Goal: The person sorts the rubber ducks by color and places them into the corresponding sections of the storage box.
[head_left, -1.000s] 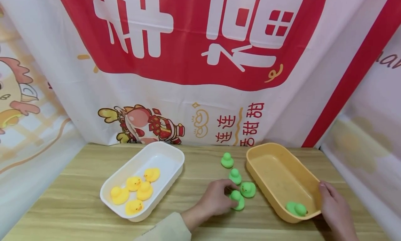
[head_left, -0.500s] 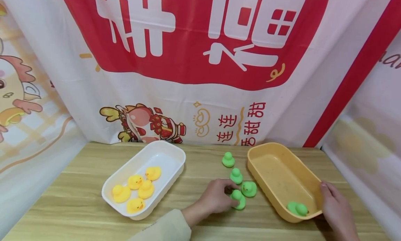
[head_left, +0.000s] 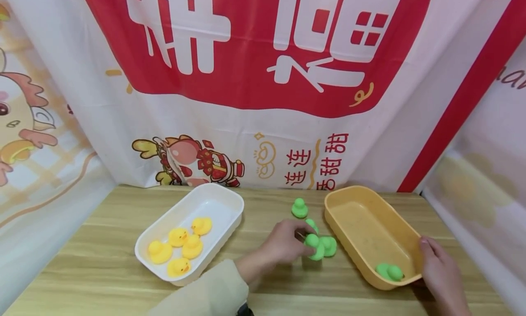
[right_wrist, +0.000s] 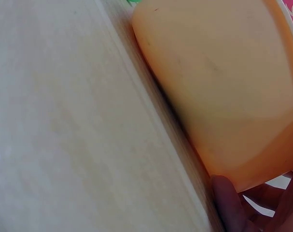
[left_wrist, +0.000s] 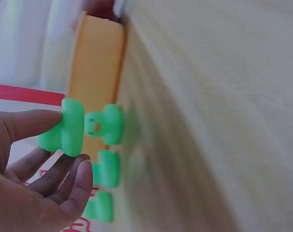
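Observation:
My left hand (head_left: 287, 243) pinches a green toy duck (left_wrist: 73, 128) between thumb and fingers. In the left wrist view that duck hangs clear of the tabletop. Other green ducks stand just beyond it: one (head_left: 329, 246) right beside it, one (head_left: 311, 224) partly hidden behind the hand, and one (head_left: 299, 208) farther back. On the right, my right hand (head_left: 444, 275) grips the near right edge of an orange plastic tub (head_left: 357, 220). A single green duck (head_left: 389, 272) lies in the tub's near end. The right wrist view shows the tub's outer wall (right_wrist: 218, 87) and my fingers at its corner.
A white tub (head_left: 218, 202) with several yellow ducks (head_left: 192, 246) in its near half stands on the left. Both tubs are on a wood-grain table (head_left: 263, 302). Printed cloth (head_left: 246, 124) hangs behind the table and at both sides.
My left hand has lifted the nearest green duck off the table and moved it slightly away from me, in front of the others. My right hand stays on the orange tub.

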